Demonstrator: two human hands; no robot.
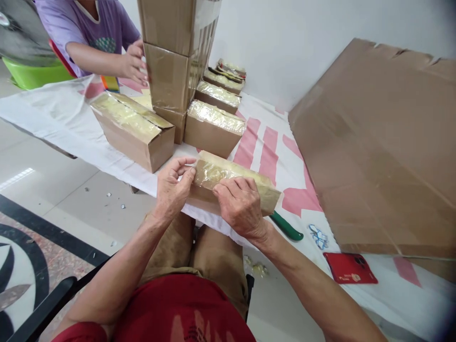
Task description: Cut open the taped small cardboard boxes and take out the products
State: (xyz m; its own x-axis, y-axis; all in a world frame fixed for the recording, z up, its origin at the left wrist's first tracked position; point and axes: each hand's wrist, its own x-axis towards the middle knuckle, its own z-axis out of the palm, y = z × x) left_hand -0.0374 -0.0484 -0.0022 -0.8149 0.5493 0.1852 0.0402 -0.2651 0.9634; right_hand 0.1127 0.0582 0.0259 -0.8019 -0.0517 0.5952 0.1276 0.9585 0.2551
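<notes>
A small cardboard box [249,183] wrapped in clear tape lies at the table's near edge. My left hand [173,187] pinches the tape at its left end, fingers closed on it. My right hand [240,204] presses down on the box's front edge and top, fingers curled over it. Both hands hold the same box.
Several taped boxes [213,126] stand behind, a larger one [133,128] at the left, beside a tall stack of cartons [171,57]. Another person's hand [135,61] touches that stack. A big cardboard sheet [384,152] leans at right. A green handle [287,229] and a red phone [349,268] lie nearby.
</notes>
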